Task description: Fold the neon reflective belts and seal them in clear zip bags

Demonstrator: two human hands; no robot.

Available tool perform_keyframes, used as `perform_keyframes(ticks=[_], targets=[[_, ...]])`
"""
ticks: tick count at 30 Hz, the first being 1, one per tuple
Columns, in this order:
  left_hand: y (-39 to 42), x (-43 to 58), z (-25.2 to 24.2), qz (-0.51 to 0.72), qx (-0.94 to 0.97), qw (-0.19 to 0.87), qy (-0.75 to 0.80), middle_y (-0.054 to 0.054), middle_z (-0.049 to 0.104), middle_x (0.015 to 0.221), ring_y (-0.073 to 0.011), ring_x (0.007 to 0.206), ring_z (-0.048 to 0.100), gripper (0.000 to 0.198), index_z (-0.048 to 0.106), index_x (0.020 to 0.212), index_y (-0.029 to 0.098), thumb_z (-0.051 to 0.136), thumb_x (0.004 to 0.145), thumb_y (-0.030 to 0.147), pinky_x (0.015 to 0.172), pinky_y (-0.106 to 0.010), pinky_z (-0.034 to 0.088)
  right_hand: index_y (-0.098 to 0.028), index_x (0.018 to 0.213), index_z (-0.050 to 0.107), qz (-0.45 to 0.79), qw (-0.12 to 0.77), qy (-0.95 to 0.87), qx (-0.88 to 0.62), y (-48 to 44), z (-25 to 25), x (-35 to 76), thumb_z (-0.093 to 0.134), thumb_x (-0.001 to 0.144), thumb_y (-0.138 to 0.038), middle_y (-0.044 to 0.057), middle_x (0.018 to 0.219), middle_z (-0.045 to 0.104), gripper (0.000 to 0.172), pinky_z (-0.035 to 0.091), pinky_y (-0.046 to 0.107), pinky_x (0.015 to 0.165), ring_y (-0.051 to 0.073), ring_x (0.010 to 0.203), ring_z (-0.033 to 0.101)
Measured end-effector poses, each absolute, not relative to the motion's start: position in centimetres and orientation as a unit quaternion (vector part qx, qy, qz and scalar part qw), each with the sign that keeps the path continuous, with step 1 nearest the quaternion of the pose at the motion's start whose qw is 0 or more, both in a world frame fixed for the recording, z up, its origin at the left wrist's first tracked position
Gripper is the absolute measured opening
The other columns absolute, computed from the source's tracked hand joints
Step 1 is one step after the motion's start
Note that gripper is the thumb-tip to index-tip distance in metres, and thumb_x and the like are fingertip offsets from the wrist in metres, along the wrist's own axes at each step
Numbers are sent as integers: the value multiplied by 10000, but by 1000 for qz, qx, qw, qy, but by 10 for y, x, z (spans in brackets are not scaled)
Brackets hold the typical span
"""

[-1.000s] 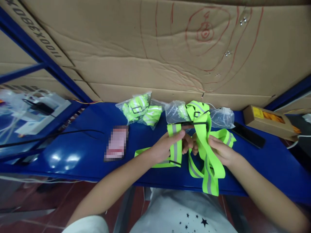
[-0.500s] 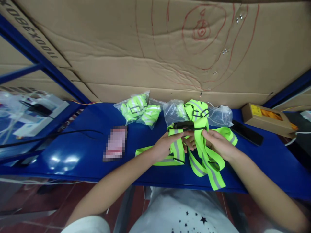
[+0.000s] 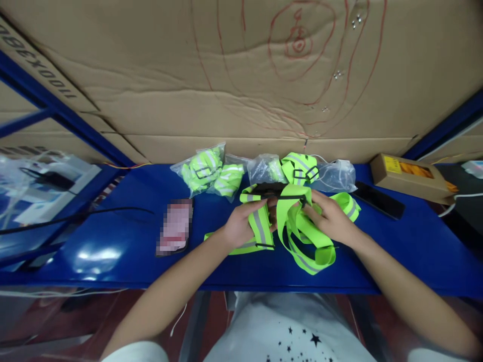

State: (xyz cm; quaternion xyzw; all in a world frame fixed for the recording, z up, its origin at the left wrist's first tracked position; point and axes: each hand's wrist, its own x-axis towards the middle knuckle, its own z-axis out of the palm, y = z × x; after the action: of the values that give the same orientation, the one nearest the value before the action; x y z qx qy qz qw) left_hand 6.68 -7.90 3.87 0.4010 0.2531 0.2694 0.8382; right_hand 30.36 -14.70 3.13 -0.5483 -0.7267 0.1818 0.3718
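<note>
My left hand is closed around a neon yellow-green reflective strap with a grey stripe, its thumb lying on top. My right hand grips the looped part of the same strap, fingers bent behind the band near a black slider. Between the hands, a dark buckle-like piece joins the two sides at the top. Several loops hang down over the table, and one end curls out beyond my right hand. Some fingertips are hidden behind the webbing.
Bagged green straps lie at the back, beside another folded strap and clear plastic bags. A blurred-out phone-like object lies left on the blue table. At right are a black phone and a cardboard box.
The loose strap end that hung toward the front edge has been drawn up near my right hand. My right fingers have moved onto the upper band by the slider. The view has shifted slightly.
</note>
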Motion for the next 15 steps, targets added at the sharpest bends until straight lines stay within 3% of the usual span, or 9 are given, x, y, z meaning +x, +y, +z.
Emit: perform_keyframes(ticks=[2,4,7,10,12,15], targets=[[-80,68,38,271,405,836,251,-56,709,734,-206,671,637,307,759,895,175,750,800,467,665,-325,511,-245,1151,634,266,417,-693,-525,-149,34,307,634,990,-476,76,1153,667,282,514,443,1030,270,1140,636],[-80,68,37,271,411,835,246,-54,708,733,-199,669,638,319,759,901,171,761,805,475,667,-318,510,-253,1146,610,369,450,-649,-490,-153,40,310,721,913,-559,60,1124,648,400,535,426,989,257,1090,639],[-81,68,37,278,421,830,237,-61,710,757,-192,648,632,360,748,914,155,768,808,499,648,-315,501,-247,1118,595,485,486,-574,-446,-157,48,315,747,861,-627,31,963,606,483,562,363,800,202,865,632],[-81,68,38,279,437,824,230,-69,703,739,-184,636,620,392,742,899,136,776,811,516,631,-304,488,-251,1080,575,505,520,-530,-440,-158,55,319,789,821,-589,-36,760,507,477,515,323,643,152,652,545],[-82,69,41,280,451,816,231,-66,693,712,-174,632,608,396,744,906,123,769,833,512,624,-290,478,-256,1032,581,447,530,-551,-465,-157,57,323,792,817,-534,-44,726,517,410,513,327,617,150,607,541],[-84,73,44,317,470,780,266,-56,700,748,-149,628,596,395,745,998,114,753,874,488,611,-264,466,-248,946,653,154,545,-615,-549,-156,57,329,733,888,-389,19,850,660,173,566,384,754,197,752,649]])
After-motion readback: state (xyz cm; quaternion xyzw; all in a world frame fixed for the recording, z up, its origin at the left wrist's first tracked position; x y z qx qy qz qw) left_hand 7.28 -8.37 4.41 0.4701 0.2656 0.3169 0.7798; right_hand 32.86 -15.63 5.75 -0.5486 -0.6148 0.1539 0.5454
